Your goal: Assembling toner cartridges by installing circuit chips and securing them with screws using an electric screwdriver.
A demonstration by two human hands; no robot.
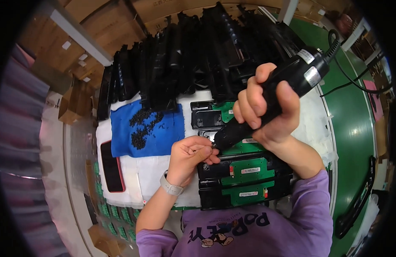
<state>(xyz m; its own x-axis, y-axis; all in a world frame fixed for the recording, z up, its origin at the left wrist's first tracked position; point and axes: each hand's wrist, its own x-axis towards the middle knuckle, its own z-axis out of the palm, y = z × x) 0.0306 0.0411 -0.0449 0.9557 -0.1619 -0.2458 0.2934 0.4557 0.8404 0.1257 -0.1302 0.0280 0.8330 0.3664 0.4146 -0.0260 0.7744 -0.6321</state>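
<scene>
My right hand (270,103) is wrapped round a black corded electric screwdriver (300,68), which slants down and to the left. At its tip the fingers of my left hand (191,154) are pinched together; whatever they hold is too small to make out. Below the tip lies a black plastic housing with a green circuit board (238,147), partly hidden by the tool and my hands. Two more housings with green boards (248,170) lie nearer to me, and another black housing (206,119) lies just beyond. Small black screws (140,128) are scattered on a blue cloth (168,143) to the left.
Many long black plastic parts (185,55) are heaped along the table's far side. A red-edged phone (112,167) lies left of the cloth on the white sheet (151,180). The screwdriver's cable (352,83) loops to the right over a green surface (345,128).
</scene>
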